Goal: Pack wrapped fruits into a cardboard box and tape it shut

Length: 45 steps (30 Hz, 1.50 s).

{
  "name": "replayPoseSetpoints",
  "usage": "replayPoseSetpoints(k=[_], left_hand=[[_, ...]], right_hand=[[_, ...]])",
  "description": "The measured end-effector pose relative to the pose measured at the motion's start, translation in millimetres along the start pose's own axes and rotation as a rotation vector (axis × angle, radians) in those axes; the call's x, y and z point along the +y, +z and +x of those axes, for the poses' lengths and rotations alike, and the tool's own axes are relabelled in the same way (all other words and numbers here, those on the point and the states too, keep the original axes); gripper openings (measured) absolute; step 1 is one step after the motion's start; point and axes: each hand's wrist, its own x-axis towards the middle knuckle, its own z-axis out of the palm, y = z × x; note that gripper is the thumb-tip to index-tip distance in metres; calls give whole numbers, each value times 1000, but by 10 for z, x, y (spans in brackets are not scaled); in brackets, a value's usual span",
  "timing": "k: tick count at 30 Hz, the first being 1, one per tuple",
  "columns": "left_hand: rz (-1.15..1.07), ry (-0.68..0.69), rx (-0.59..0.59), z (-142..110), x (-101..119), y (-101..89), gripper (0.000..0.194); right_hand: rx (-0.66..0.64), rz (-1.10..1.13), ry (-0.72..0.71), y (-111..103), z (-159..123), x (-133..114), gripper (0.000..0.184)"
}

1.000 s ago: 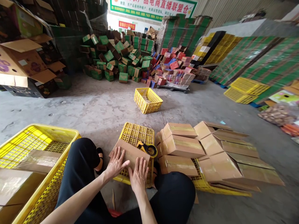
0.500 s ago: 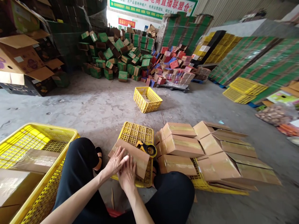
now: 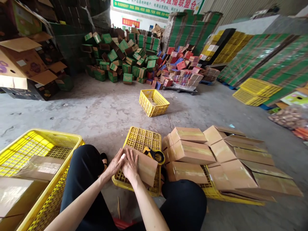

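Note:
A brown cardboard box (image 3: 146, 168) lies on an upturned yellow plastic crate (image 3: 141, 136) between my knees. My right hand (image 3: 130, 164) rests flat on the left part of the box's top, fingers spread. Against the box's left end lies my left hand (image 3: 115, 165), its fingers stretched out and its thumb beside my right hand. Neither hand grips anything. A yellow and black tape dispenser (image 3: 155, 155) sits on the crate, touching the far right side of the box.
To the right, taped cardboard boxes (image 3: 192, 150) and open-flapped ones (image 3: 243, 173) are stacked on a yellow crate. On the left stands a big yellow crate (image 3: 79, 138) with boxes inside. Ahead on the floor is a smaller yellow crate (image 3: 156, 110), and piled green boxes (image 3: 112, 55) lie beyond.
My left hand has slid from the box's top to its left end. My right hand has moved up the top, with its fingers spreading. The view has shifted slightly.

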Motion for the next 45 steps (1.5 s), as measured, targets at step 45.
replayPoseSetpoints(k=[45], left_hand=[[797,410,-97,-880,542,755,77]], right_hand=[[101,-75,430,397,-1261,574,61]])
